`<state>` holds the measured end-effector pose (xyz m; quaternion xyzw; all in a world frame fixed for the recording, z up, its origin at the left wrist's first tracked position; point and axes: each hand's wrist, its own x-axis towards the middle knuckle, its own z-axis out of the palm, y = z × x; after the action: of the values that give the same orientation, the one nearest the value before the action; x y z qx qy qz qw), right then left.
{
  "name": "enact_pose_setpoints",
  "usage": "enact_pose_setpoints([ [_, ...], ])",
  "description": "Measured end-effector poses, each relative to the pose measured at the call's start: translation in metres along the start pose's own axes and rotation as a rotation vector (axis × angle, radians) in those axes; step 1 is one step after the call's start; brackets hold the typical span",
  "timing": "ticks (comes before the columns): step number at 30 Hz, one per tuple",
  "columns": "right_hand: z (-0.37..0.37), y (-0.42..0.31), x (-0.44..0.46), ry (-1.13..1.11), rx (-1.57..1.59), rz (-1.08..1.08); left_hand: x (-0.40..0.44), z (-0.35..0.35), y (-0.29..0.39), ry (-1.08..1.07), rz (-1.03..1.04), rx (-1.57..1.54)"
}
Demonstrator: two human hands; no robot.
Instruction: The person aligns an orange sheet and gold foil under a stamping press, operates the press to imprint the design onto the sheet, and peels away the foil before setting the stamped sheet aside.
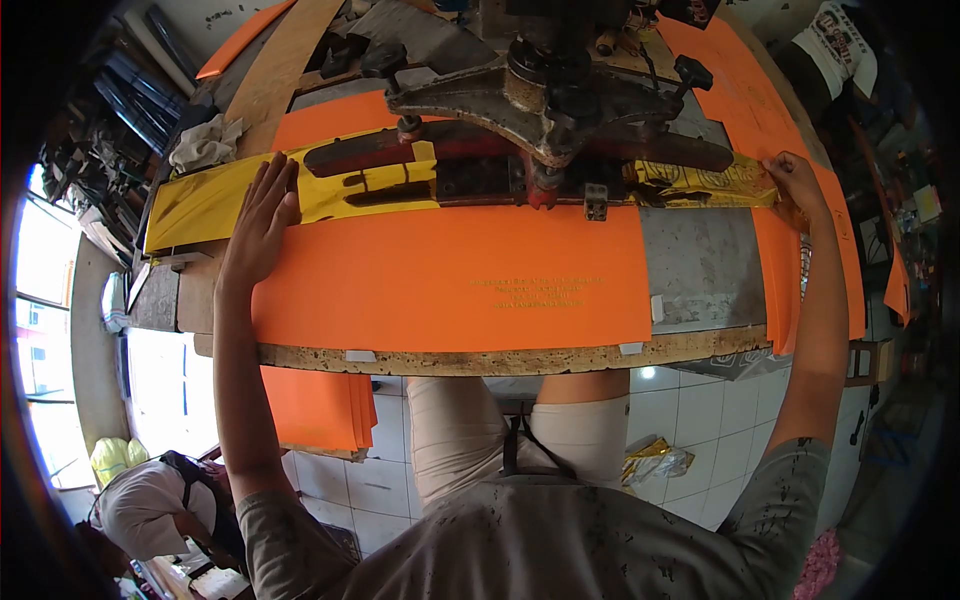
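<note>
My left hand [262,220] lies flat with fingers stretched out on the left part of a shiny gold foil strip [195,208]. The strip runs sideways beneath a metal hot-stamping press [550,120]. At its right end, where the used foil [690,180] carries printed marks, my right hand [795,185] pinches the edge between closed fingers. In front of the press head lies an orange sheet [400,275] bearing small gold lettering toward its right side. Dark gaps show in the foil just left of the press head.
More orange sheets [785,270] lie at the right, and a stack [320,410] sits below the table edge [480,360]. A crumpled cloth [208,142] rests at the back left. Foil scraps [655,462] lie on the tiled floor. Another person [160,505] is at the lower left.
</note>
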<state>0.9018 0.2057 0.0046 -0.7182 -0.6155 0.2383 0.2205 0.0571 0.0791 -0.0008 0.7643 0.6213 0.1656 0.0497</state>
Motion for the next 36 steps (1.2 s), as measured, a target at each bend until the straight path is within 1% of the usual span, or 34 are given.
enact_pose_setpoints([
  [3,0.001,0.008,0.004,0.006,0.030,-0.055,0.000,0.002,-0.004,0.002,0.008,0.007],
  [18,0.003,0.007,0.002,0.028,0.059,-0.049,-0.001,-0.001,-0.001,0.004,0.004,-0.023],
  [21,0.001,-0.005,-0.012,0.047,-0.037,-0.041,-0.003,-0.004,-0.002,0.037,0.014,-0.096],
  [24,0.000,-0.011,-0.024,0.193,-0.057,-0.122,-0.009,-0.014,-0.004,0.113,0.040,-0.225],
  [26,-0.007,-0.019,-0.036,0.328,-0.117,-0.093,-0.019,-0.027,-0.004,0.168,0.057,-0.266],
  [27,-0.008,-0.027,-0.046,0.395,-0.146,-0.078,-0.027,-0.034,-0.004,0.187,0.059,-0.280],
  [30,0.002,-0.067,-0.104,0.621,-0.622,-0.244,-0.072,-0.045,0.009,0.258,0.033,-0.293],
  [32,0.030,-0.104,-0.155,0.709,-0.548,-0.386,-0.104,-0.041,0.023,0.319,-0.009,-0.296],
  [34,0.070,-0.130,-0.201,0.608,-0.261,-0.464,-0.132,-0.025,0.042,0.405,-0.048,-0.289],
  [36,0.122,-0.147,-0.243,0.637,-0.339,-0.490,-0.156,0.002,0.065,0.495,-0.083,-0.243],
])
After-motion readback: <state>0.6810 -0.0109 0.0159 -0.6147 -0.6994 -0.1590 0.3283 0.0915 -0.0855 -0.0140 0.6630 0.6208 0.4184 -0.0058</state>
